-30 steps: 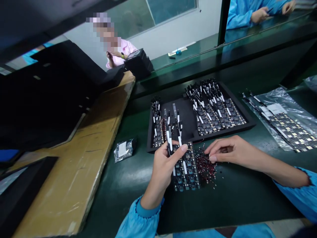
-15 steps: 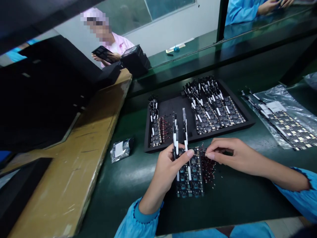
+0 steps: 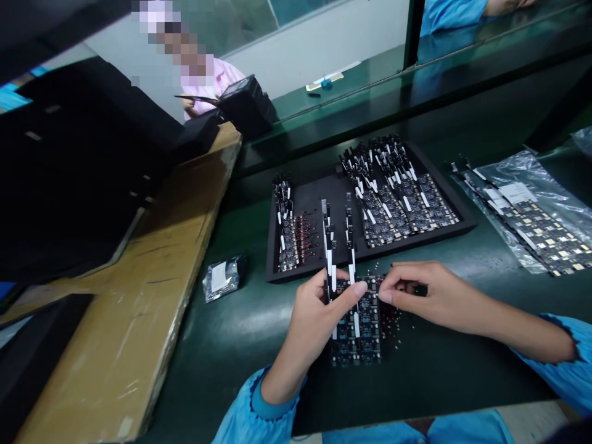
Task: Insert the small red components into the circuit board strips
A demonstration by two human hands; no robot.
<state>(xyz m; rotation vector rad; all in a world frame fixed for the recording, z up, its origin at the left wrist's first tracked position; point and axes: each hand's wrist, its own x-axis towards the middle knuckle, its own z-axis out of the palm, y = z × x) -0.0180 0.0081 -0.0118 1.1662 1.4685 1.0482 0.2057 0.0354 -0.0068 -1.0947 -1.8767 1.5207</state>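
Note:
My left hand (image 3: 324, 308) is closed on a dark circuit board panel (image 3: 370, 333), its thumb flat on the top face. Two upright rows of black flex strips with white labels (image 3: 332, 265) rise from the panel past my fingers. At the panel's right edge, my right hand (image 3: 416, 287) has thumb and forefinger pinched together; what is between the tips is too small to make out. Beside and partly under that hand lies a pile of small dark red parts with pale ends (image 3: 392, 320), scattered on the green table.
A black foam tray (image 3: 314, 200) behind my hands holds several board panels (image 3: 407, 216). More boards (image 3: 546, 231) lie on a clear plastic bag (image 3: 531, 169) at right. A small silvery packet (image 3: 222, 279) and cardboard (image 3: 139, 290) are at left. Across the bench sits a person in pink (image 3: 222, 77).
My right hand has shifted slightly left, its pinched fingertips now at the panel's edge. The panel stays in my left hand. The person opposite has tilted a dark flat object.

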